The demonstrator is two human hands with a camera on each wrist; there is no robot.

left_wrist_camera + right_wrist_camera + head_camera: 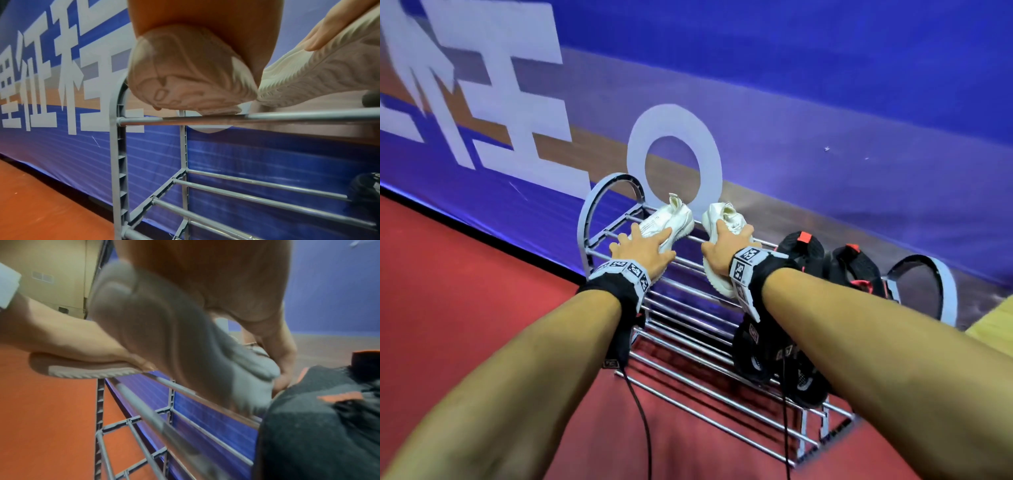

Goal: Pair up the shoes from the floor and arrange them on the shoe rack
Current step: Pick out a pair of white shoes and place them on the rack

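Two white sneakers sit on the top shelf of the grey shoe rack (599, 205). My left hand (650, 240) lies over the toe of the left white shoe (664, 219), fingers spread and thumb round its side; its sole (185, 78) rests on the front bar (308, 115). Gripping the right white shoe (726, 214) from above is my right hand (732, 234), its fingers (281, 353) curled round the far side. That shoe (164, 337) is tilted, sole partly showing, and hangs over the front bar beside a black shoe (318, 426).
A black pair with red tabs (804, 250) stands on the top shelf to the right. Another black pair (753, 356) sits on a lower shelf. The rack stands on a red floor (448, 291) against a blue banner wall (825, 85).
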